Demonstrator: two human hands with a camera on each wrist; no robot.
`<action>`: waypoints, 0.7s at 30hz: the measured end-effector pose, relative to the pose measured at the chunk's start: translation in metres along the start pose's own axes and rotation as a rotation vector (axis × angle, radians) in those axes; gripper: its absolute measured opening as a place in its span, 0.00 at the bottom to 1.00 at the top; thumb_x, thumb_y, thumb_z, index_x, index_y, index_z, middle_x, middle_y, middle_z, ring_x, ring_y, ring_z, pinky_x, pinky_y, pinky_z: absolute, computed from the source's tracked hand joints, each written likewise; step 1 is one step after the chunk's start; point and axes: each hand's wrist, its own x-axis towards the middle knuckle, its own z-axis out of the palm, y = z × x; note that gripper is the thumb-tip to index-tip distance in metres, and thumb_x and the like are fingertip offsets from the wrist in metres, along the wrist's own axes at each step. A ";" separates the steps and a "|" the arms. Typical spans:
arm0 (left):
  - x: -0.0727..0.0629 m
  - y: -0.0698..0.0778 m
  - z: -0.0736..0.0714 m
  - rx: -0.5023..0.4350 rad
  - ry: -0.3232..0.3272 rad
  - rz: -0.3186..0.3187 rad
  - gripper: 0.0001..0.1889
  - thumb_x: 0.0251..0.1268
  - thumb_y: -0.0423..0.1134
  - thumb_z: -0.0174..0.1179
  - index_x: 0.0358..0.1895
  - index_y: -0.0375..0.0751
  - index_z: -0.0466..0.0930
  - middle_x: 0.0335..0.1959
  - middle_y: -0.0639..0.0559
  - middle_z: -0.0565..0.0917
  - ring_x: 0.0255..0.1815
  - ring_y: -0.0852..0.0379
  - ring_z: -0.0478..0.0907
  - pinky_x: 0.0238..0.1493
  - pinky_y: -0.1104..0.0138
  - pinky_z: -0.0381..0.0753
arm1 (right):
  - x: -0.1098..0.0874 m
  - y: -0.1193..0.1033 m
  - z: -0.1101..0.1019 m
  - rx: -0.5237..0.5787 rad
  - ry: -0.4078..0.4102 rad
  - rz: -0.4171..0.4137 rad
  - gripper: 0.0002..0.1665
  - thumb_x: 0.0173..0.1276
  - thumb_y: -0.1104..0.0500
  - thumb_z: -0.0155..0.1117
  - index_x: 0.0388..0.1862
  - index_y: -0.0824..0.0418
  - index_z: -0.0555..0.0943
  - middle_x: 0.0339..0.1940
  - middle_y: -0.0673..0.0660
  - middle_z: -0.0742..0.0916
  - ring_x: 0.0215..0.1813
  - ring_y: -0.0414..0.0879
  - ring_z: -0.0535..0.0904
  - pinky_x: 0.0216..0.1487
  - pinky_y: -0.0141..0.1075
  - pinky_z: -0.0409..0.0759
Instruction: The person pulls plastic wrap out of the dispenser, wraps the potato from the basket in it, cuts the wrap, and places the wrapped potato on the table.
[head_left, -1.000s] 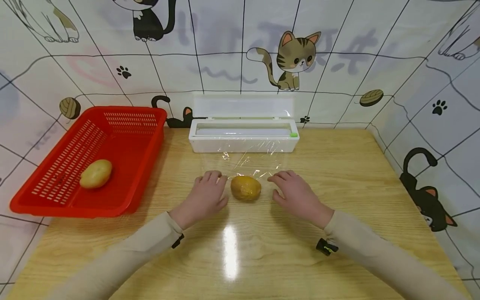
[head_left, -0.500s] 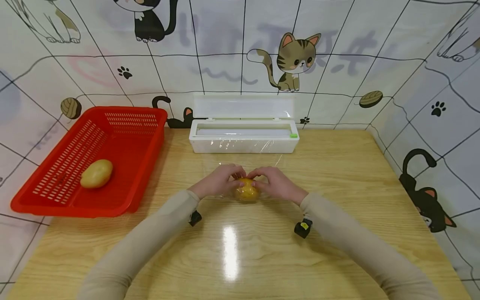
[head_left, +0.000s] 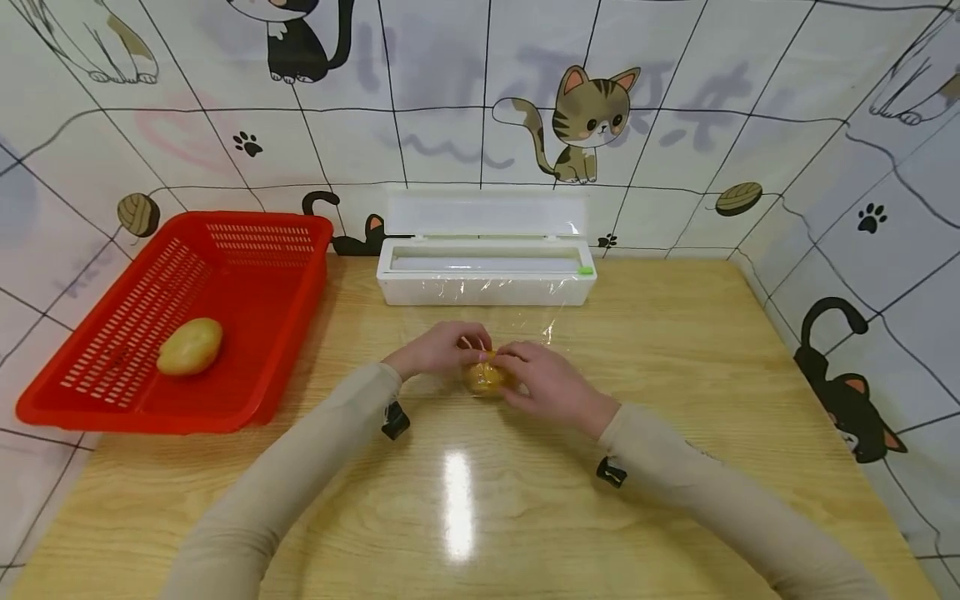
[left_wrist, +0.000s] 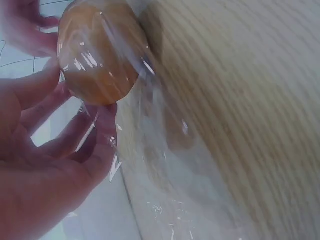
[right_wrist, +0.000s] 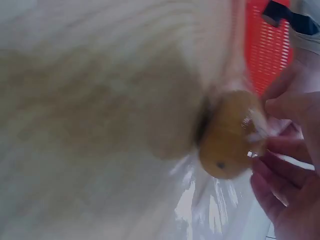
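A yellow-brown potato (head_left: 485,379) sits mid-table under clear plastic wrap (left_wrist: 172,130), which clings to it in shiny creases. My left hand (head_left: 447,346) is at its far left side, thumb and curled fingers pinching wrap against the potato. From the right, my right hand (head_left: 551,385) brings its thumb and bent fingers onto the potato's top, gathering wrap there. The fingertips of both hands nearly meet over it. Loose wrap stretches back toward the white wrap dispenser (head_left: 487,290), whose lid stands raised. In the right wrist view the potato (right_wrist: 230,140) shows a dark spot.
A red plastic basket (head_left: 296,333) stands on the left of the wooden table (head_left: 675,333), with one pale potato (head_left: 191,347) inside. The dispenser is near the back wall, a small green slider (head_left: 586,271) at its right end. Cat-patterned cloth covers the walls.
Both hands have moved inward from either side of the potato and folded the wrap onto it. Over the last half second the right hand shifted slightly lower and the potato slightly left.
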 end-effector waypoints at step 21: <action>-0.028 0.034 0.018 0.661 0.245 0.160 0.19 0.63 0.43 0.65 0.51 0.33 0.79 0.47 0.43 0.80 0.47 0.47 0.77 0.48 0.56 0.78 | 0.021 0.006 0.014 -0.084 -0.100 0.165 0.37 0.52 0.59 0.76 0.58 0.72 0.72 0.55 0.64 0.79 0.58 0.57 0.73 0.63 0.46 0.68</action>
